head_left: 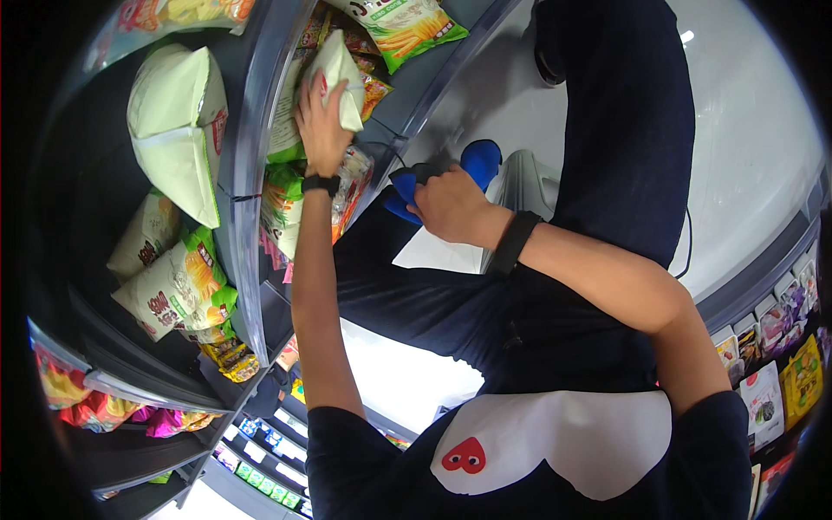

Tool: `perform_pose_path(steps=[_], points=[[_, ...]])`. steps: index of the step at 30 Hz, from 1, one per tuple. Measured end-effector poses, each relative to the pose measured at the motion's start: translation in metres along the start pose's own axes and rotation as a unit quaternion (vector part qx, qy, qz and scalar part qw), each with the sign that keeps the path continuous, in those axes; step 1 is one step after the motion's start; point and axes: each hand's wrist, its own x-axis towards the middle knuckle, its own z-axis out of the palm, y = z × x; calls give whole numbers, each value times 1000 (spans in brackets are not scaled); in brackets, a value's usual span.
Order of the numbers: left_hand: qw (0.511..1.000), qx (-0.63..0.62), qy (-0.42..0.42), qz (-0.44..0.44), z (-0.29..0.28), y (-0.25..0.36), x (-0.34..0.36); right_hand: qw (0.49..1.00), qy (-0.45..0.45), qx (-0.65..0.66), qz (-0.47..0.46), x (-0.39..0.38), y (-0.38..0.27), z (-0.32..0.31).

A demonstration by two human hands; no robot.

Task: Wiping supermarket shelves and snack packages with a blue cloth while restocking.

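Note:
Up on the dark shelf, my left hand [322, 130] has its fingers on a pale cream snack bag [339, 74], among other bags with green and orange printing [282, 208]. Just right of that shelf my right hand [452, 204] is closed on a blue-and-black object [481, 163], perhaps gloves; its exact shape is partly hidden by my fingers. A large pale bag [173, 130] lies on the shelf to the left, above two more printed bags [178, 286].
My dark-trousered legs [620, 130] are bent over a white floor [728, 104], with a grey-green metal or plastic piece [529, 173] between them. Shelves of colourful packets [780, 321] stand at the right, and more [260, 477] at lower left. A curved clear shelf edge [251, 286] runs beside my left arm.

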Motion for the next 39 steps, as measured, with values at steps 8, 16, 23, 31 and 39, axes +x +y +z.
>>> perform_pose_path(steps=[8,16,23,31,39], points=[[992,-115,12,51,-64,70,-68,1000,15,-1,26,4,16,-5],[917,-354,182,-7,-92,106,-77,993,24,-35,106,7,47,-26],[726,-619,296,-52,-95,106,-88,958,99,169,212,6,100,-40],[637,-702,295,-122,-67,129,-91,870,121,411,243,1,51,-33],[854,-454,253,-12,-67,142,-87,833,129,492,216,-1,76,-10]])
